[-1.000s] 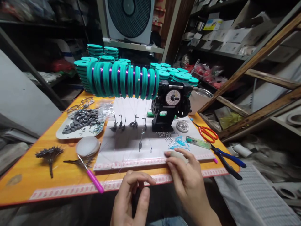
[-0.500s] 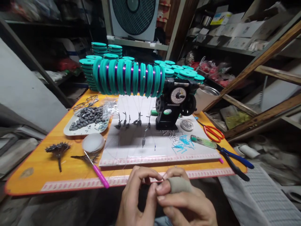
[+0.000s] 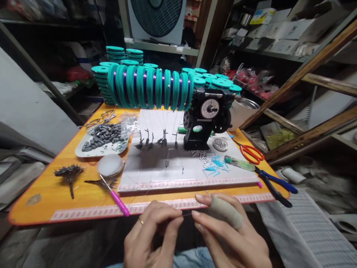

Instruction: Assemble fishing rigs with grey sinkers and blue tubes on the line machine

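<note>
My left hand (image 3: 152, 238) and my right hand (image 3: 228, 234) meet just in front of the orange table's near edge (image 3: 83, 214). Both pinch a thin thread (image 3: 186, 214) stretched between their fingertips. A grey cloth sleeve (image 3: 224, 211) covers my right forefinger; a ring sits on my left hand. Thin lines run up over the white mat (image 3: 156, 167) to a row of teal spools (image 3: 147, 87) mounted on a black winding machine (image 3: 205, 119) with a dial. Small sinkers (image 3: 166, 162) hang on those lines.
A tray of dark sinkers (image 3: 102, 139), a white disc (image 3: 110, 164), a pink-handled hook (image 3: 118, 201) and hook bundles (image 3: 68, 173) lie left. Blue tubes (image 3: 214, 165), beads, a green lighter (image 3: 238, 162), red scissors (image 3: 251, 152) and blue pliers (image 3: 275, 186) lie right. Stacked teal spools stand behind.
My right hand came back from the mat's front edge to my left hand. The two hands then drew slightly apart with the thread between them.
</note>
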`<state>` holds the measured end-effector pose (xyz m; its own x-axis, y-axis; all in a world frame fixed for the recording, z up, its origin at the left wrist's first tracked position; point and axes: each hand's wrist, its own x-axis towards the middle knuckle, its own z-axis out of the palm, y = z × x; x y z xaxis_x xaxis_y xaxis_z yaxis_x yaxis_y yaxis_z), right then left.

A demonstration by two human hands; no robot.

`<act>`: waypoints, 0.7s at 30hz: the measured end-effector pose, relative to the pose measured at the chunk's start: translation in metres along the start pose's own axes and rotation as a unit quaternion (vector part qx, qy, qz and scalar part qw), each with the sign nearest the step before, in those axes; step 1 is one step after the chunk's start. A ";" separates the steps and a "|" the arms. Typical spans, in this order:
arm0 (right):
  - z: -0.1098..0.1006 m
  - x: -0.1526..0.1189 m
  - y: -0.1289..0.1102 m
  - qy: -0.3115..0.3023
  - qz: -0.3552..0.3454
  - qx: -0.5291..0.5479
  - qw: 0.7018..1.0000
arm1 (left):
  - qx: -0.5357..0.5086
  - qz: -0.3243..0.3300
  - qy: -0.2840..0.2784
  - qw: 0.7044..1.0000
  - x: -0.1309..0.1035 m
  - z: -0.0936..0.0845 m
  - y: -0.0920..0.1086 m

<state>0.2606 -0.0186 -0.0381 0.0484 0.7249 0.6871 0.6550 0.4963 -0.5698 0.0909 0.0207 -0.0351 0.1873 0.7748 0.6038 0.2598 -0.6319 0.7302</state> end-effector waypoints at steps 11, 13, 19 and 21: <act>-0.007 0.000 0.002 -0.065 -0.127 -0.136 0.980 | 0.019 0.063 -0.060 0.996 -0.004 0.000 0.007; -0.005 -0.002 -0.002 -0.043 -0.087 -0.119 0.988 | 0.015 0.048 -0.056 0.997 -0.002 0.000 0.007; 0.008 -0.005 -0.011 -0.034 0.221 0.246 0.943 | -0.195 -0.209 0.085 0.955 -0.003 0.014 0.022; 0.016 -0.004 -0.011 -0.041 0.283 0.379 0.880 | -0.265 -0.270 0.115 0.918 -0.005 0.019 0.026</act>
<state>0.2412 -0.0196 -0.0416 0.1299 0.9750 0.1803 -0.1498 0.1990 -0.9685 0.1149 0.0007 -0.0250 -0.0540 0.9920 0.1138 -0.2537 -0.1239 0.9593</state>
